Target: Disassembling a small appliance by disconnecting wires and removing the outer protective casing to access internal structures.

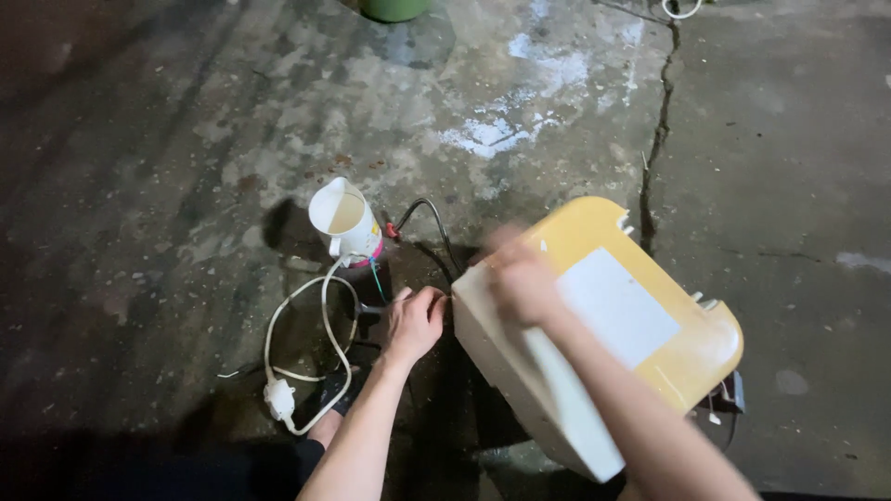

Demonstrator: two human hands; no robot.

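A yellow and white plastic appliance housing (640,306) stands tilted on the concrete floor. My right hand (520,278), blurred by motion, rests on its upper left edge and grips it. My left hand (415,320) reaches down just left of the housing, fingers curled around something small and dark near the floor; what it is I cannot tell. A white jug-like part (343,221) with a pink base stands upright a little above the left hand.
A white power cord (325,325) loops across the floor to a white plug (278,399). A black cable (432,218) curves beside the jug. A crack (654,139) runs down the concrete at the right. A green container's base (394,9) shows at the top.
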